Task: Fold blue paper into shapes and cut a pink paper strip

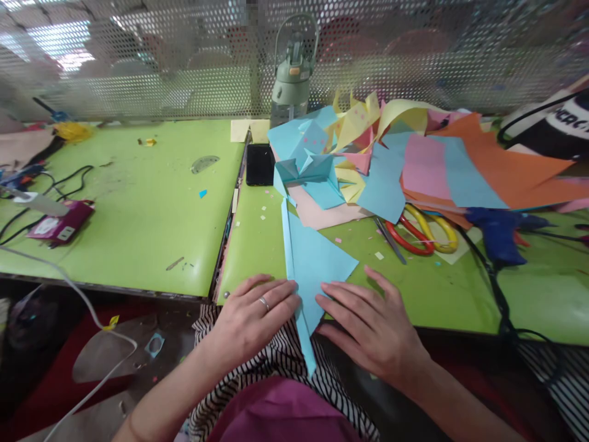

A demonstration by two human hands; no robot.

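The tabletop (pixel 257 245) is spread out beyond both hands, and a large paper pile (pixel 478 159) is heaped on it, beyond and to the right of the right hand. A blue sheet (pixel 317 252) lies between the hands, its near end reaching past the tabletop's edge. By the left hand (pixel 257 313), laid palm down with fingers extended, the sheet's left side is covered. By the right hand (pixel 368 319), loosely spread with the thumb apart, its right side is touched. The scissors (pixel 409 233) are left unheld beyond the right hand. Under the left fingertips, a narrow folded strip (pixel 288 245) has been formed along the sheet's side; that much is judged done. The wider part is still flat, so any folding there is judged undone.
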